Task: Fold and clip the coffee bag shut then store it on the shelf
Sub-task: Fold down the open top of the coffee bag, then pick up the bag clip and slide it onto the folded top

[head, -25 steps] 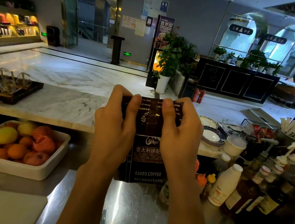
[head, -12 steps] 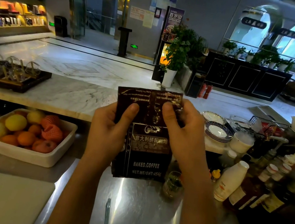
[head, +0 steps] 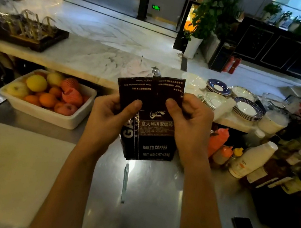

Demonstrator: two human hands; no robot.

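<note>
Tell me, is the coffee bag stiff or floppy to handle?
Probably floppy on top: the coffee bag creases where the left hand and right hand pinch it. Its lower part looks fuller, so likely firmer. The glossy surface may be slippery.

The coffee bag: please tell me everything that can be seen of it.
The coffee bag is dark brown, glossy like foil, printed in white with "BAKED.COFFEE", a net weight and Chinese characters. It stands upright, its bottom on or just above the steel counter. Its flattened top rises upward and shows upside-down print. The left hand and right hand pinch it below the top, thumbs in front. No clip is on it.
</note>
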